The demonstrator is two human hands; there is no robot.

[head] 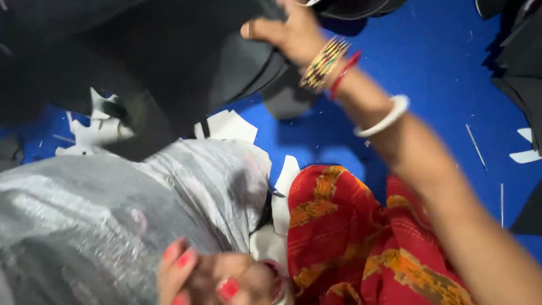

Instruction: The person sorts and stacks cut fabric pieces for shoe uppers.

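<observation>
— What takes up most of the frame?
— A blue floor covering [440, 62] across the right and centre, and a large black sheet [169, 51] filling the upper left. Below it, lower left, lies a grey plastic sack [101, 214].
— And the red patch?
— Red and orange patterned cloth [350, 237], bottom centre.
— The hands?
— The right hand [291, 31], top centre, has its fingers closed around the black sheet's edge, thumb on top; bangles [327, 62] ring the wrist. The left hand [214, 277], bottom centre, rests curled against the sack; whether it grasps anything I cannot tell.
— Anything smaller?
— White scraps [231, 125] scattered beside the sheet.
</observation>
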